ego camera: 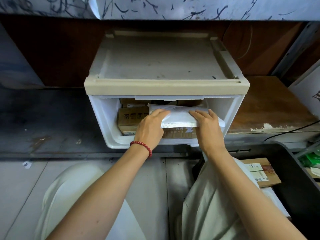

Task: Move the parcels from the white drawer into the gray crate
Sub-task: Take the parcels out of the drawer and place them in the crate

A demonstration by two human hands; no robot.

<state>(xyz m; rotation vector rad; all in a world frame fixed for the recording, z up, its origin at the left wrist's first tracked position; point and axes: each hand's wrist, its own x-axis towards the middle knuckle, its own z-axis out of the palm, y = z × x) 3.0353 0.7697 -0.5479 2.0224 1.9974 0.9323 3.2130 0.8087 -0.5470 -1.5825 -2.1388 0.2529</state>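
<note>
1. Dark shelving under a pale, ink-streaked surface frames the job. The white drawer (97, 118) stands pulled open on the ledge, and the gray crate (294, 189) sits low on your right, beside your knee.
2. Your left hand (150, 126) and right hand (207, 127) both grip the white parcel (180, 116), with fingers laid over its top and thumbs apparently tucked under the front edge (they are hidden).
3. That parcel lies on the cardboard boxes (131, 118) inside the drawer, its front edge near the drawer's mouth.
4. It looks like a soft padded mailer — light, limp, probably a little slick — so expect it to sag between your hands. Keep hold at both ends, or slide a palm under its middle.
5. The boxes beneath look stiff, so take each by opposite faces.
6. A brown parcel (264, 172) already lies in the crate.
</note>
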